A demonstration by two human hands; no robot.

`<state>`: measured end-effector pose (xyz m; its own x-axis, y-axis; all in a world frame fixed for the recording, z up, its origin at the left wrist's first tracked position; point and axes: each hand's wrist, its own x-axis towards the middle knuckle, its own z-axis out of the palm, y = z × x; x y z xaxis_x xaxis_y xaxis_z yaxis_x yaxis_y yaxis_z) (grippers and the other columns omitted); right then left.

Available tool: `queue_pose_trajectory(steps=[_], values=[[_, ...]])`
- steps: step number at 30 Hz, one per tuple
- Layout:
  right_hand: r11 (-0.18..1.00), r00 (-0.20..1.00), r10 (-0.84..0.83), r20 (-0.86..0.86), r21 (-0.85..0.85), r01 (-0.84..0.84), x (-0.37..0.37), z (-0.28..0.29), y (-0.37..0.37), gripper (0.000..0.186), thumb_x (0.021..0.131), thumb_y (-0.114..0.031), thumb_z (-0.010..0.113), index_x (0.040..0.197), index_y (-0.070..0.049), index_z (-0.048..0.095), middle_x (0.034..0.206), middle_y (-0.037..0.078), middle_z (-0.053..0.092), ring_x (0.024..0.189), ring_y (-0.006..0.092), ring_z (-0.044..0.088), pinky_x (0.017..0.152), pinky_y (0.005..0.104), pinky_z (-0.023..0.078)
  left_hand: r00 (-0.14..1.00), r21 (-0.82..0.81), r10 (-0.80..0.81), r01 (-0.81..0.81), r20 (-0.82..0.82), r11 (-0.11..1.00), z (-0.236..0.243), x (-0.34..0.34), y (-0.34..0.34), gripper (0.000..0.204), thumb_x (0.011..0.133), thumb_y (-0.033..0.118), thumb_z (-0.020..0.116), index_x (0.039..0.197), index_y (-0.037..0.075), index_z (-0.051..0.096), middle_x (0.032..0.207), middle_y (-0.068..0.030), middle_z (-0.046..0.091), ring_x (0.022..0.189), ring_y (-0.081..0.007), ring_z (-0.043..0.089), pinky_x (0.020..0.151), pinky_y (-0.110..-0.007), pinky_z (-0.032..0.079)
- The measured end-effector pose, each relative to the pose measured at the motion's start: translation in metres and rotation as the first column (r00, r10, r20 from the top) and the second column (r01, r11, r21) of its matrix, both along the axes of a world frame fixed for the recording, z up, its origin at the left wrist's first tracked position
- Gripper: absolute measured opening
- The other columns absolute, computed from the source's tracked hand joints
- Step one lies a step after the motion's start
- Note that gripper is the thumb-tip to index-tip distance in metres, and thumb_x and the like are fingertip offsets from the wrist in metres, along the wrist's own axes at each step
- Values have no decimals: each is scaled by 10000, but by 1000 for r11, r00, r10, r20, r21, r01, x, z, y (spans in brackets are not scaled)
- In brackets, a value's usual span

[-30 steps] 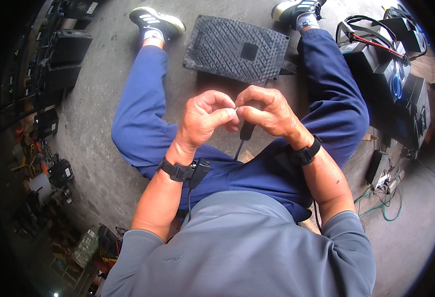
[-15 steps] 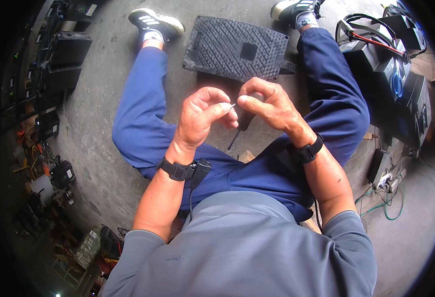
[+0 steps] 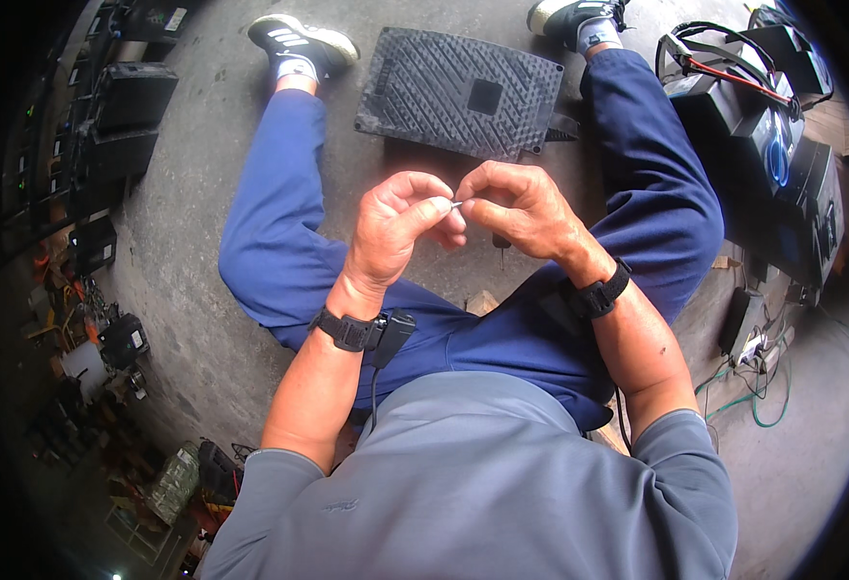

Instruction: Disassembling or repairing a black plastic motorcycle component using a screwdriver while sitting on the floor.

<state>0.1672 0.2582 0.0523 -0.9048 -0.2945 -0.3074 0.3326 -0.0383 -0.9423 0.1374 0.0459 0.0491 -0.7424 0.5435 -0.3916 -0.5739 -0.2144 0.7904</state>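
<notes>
Both hands meet over the lap: left hand (image 3: 397, 230) and right hand (image 3: 521, 208) pinch a tiny pale part (image 3: 456, 204) between fingertips, with a dark tool (image 3: 502, 241) tucked under the right. Black ribbed panel (image 3: 458, 92) lies on the concrete floor (image 3: 183, 261) between the feet. Best keep wrists braced and pinch light.

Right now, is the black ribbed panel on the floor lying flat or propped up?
Flat: the black ribbed panel lies ribbed face up on the concrete floor, between the person's feet.

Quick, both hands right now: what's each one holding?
Left hand: closed, fingertips pinching a small pale piece.
Right hand: closed, pinching the same piece's other end; a dark tool pokes out below the palm.
</notes>
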Motion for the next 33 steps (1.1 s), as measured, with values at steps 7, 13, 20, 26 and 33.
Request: queue_pose_trajectory(steps=[7, 13, 20, 26, 33], values=[[998, 998, 13, -67, 57, -9, -4, 6, 2, 143, 877, -139, 653, 936, -13, 686, 676, -44, 584, 622, 10, 483, 527, 217, 390, 998, -95, -34, 28, -59, 995, 5, -1, -1, 154, 908, 10, 646, 1057, -29, 637, 911, -161, 717, 781, -231, 718, 703, -354, 621], [999, 998, 34, -52, 39, -32, -3, -5, 2, 147, 882, -142, 653, 937, -11, 689, 640, -58, 550, 571, 8, 474, 495, 213, 373, 999, -75, -28, 26, -22, 997, 5, -2, -2, 142, 888, -11, 664, 1028, -22, 646, 910, -157, 718, 780, -224, 719, 704, -347, 623], [1000, 999, 20, -39, -17, -21, -2, -6, 0, 132, 881, -139, 661, 925, -19, 693, 624, -68, 531, 545, 11, 468, 481, 214, 364, 997, 38, 0, -3, 76, 999, 1, 0, -3, 115, 902, 1, 650, 1016, -15, 646, 897, -167, 719, 769, -244, 724, 694, -359, 631], [997, 1000, 16, -13, -77, -17, -3, -6, 2, 110, 880, -119, 661, 914, -21, 697, 655, -72, 547, 599, 5, 466, 526, 201, 379, 996, 95, -16, 7, 92, 995, 0, -2, -2, 113, 910, 7, 647, 1022, -6, 639, 894, -179, 718, 776, -258, 727, 684, -372, 634], [997, 1000, 14, -7, -81, -15, -3, -4, 3, 112, 884, -123, 664, 912, -20, 699, 676, -73, 557, 616, 1, 458, 534, 198, 373, 998, 82, -9, 3, 67, 997, 3, -4, -2, 114, 902, -10, 644, 1016, -23, 649, 892, -182, 719, 774, -260, 725, 688, -371, 629]])
